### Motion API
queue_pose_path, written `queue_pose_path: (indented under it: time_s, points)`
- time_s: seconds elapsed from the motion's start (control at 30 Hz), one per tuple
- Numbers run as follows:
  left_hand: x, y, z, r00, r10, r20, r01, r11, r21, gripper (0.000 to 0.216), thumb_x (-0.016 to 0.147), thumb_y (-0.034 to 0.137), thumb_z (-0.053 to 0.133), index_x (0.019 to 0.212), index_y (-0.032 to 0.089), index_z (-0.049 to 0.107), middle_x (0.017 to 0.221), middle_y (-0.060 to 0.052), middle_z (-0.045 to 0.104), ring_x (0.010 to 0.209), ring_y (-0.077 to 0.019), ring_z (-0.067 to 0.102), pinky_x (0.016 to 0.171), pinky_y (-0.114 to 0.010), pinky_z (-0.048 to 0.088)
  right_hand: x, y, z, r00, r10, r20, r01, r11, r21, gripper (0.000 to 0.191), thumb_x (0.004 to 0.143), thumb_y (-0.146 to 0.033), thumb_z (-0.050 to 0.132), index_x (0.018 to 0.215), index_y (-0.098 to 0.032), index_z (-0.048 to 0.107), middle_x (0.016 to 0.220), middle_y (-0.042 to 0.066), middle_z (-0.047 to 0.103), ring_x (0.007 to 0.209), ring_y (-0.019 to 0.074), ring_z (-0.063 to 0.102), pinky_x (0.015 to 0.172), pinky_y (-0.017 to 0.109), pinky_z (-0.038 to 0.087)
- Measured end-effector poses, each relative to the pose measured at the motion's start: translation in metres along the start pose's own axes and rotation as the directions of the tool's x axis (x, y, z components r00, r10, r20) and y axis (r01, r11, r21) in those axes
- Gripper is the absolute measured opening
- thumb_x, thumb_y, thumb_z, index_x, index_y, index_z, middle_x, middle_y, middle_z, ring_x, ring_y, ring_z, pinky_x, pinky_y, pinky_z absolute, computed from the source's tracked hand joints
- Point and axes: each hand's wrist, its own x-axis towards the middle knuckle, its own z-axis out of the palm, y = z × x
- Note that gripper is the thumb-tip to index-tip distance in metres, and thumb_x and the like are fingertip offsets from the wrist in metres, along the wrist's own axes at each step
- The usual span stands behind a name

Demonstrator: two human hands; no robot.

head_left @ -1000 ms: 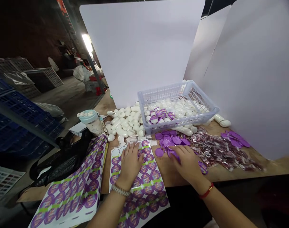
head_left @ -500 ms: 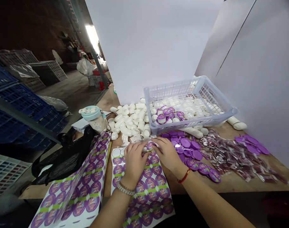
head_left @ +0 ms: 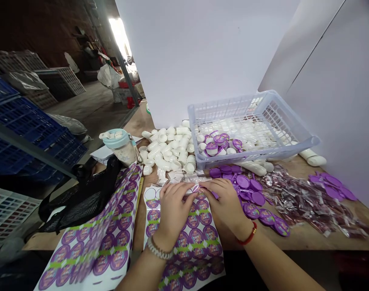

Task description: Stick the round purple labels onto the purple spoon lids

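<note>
My left hand (head_left: 171, 208) lies on a sheet of round purple stickers (head_left: 192, 244), fingers bent and pinching at its top row. My right hand (head_left: 226, 202) rests beside it, fingers closed, with a sliver of a purple lid (head_left: 215, 195) showing under them. The fingertips of both hands meet at the sheet's top edge. A heap of purple lids (head_left: 248, 189) lies just right of my right hand.
A pale plastic basket (head_left: 263, 152) holding white caps and a few stickered ones stands behind. Loose white caps (head_left: 169, 151) are piled left of it. Wrapped sachets (head_left: 300, 198), another sticker sheet (head_left: 105, 234), a teal-lidded cup (head_left: 119, 147), a black mesh bag (head_left: 84, 198) and white boards (head_left: 202, 52) surround.
My right hand left the heap of purple lids and moved left to the sticker sheet, meeting my left hand. The left hand's fingers went from flat to bent.
</note>
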Motion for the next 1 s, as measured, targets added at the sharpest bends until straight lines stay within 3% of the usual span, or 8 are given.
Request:
queue_pose_path:
  time_s: [0.17, 0.4, 0.63, 0.77, 1.0]
  points:
    - [0.0, 0.002, 0.0, 1.0, -0.004, 0.001, 0.004, 1.0, 0.014, 0.022, 0.097, 0.024, 0.075, 0.118, 0.031, 0.076, 0.117, 0.0, 0.081, 0.113, -0.0249, 0.072, 0.111, -0.048, 0.038, -0.008, -0.007, 0.006, 0.995, 0.09, -0.052, -0.091, 0.996, -0.021, 0.016, 0.107, -0.024, 0.058, 0.104, -0.025, 0.074, 0.102, 0.001, 0.083, 0.09, 0.0218, 0.074, 0.088, 0.04, 0.046]
    - [-0.001, 0.003, -0.003, 0.998, 0.031, 0.059, -0.036, 0.997, 0.075, 0.029, 0.101, 0.023, 0.068, 0.124, 0.039, 0.077, 0.119, 0.001, 0.08, 0.113, -0.0233, 0.071, 0.109, -0.048, 0.042, -0.011, -0.01, 0.007, 0.995, 0.071, -0.064, -0.076, 0.995, -0.072, 0.018, 0.106, -0.02, 0.057, 0.103, -0.026, 0.074, 0.1, 0.0, 0.083, 0.089, 0.0199, 0.075, 0.091, 0.04, 0.043]
    - [-0.002, 0.001, -0.001, 0.997, 0.027, 0.073, -0.032, 0.997, 0.064, 0.028, 0.103, 0.023, 0.066, 0.125, 0.037, 0.077, 0.119, 0.0, 0.08, 0.113, -0.0233, 0.071, 0.109, -0.048, 0.042, -0.012, -0.018, 0.009, 0.97, 0.087, -0.225, -0.127, 0.977, -0.172, 0.02, 0.102, -0.024, 0.066, 0.089, -0.029, 0.079, 0.106, 0.002, 0.08, 0.1, 0.0237, 0.068, 0.09, 0.042, 0.041]
    - [-0.002, 0.001, -0.001, 0.997, 0.031, 0.068, -0.035, 0.997, 0.07, 0.029, 0.103, 0.023, 0.066, 0.126, 0.038, 0.076, 0.118, 0.0, 0.08, 0.112, -0.0237, 0.071, 0.11, -0.048, 0.043, -0.012, -0.02, 0.012, 0.951, 0.159, -0.264, -0.198, 0.972, -0.125, 0.02, 0.1, -0.027, 0.067, 0.087, -0.03, 0.081, 0.105, 0.006, 0.074, 0.103, 0.0269, 0.062, 0.095, 0.046, 0.043]
    - [-0.003, -0.002, 0.0, 0.995, 0.054, 0.08, -0.064, 0.991, 0.121, 0.028, 0.103, 0.026, 0.066, 0.125, 0.04, 0.076, 0.12, 0.001, 0.079, 0.114, -0.0243, 0.07, 0.111, -0.05, 0.038, -0.011, -0.019, 0.012, 0.95, 0.25, -0.186, -0.267, 0.961, -0.075, 0.019, 0.1, -0.024, 0.065, 0.088, -0.029, 0.079, 0.104, 0.008, 0.067, 0.106, 0.0292, 0.057, 0.097, 0.05, 0.043]
